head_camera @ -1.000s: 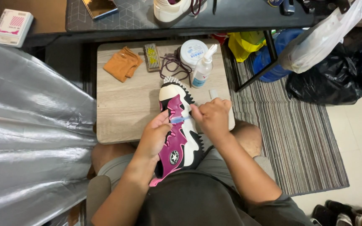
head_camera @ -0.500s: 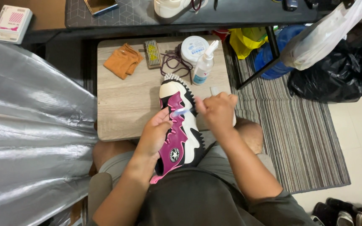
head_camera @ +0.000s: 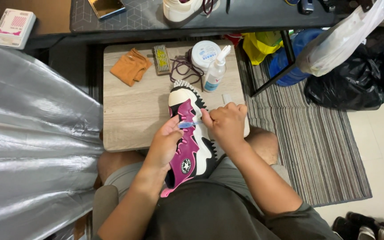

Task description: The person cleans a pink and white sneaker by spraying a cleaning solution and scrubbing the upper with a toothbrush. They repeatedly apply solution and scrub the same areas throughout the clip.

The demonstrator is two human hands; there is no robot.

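The magenta-and-white high-top sneaker (head_camera: 187, 133) lies on its side, heel over the person's lap and toe resting on the small wooden table (head_camera: 130, 111). The left hand (head_camera: 165, 144) wraps around its upper to steady it; the right hand (head_camera: 227, 124) is closed around a small blue-bristled brush (head_camera: 188, 125) pressed against the magenta panel. Short, light strokes with the shoe braced firmly would likely clean best. Further off stand a spray bottle (head_camera: 214, 71), a round white tub (head_camera: 204, 53), loose dark laces (head_camera: 181, 66), a scrub brush (head_camera: 161, 59) and an orange cloth (head_camera: 130, 66).
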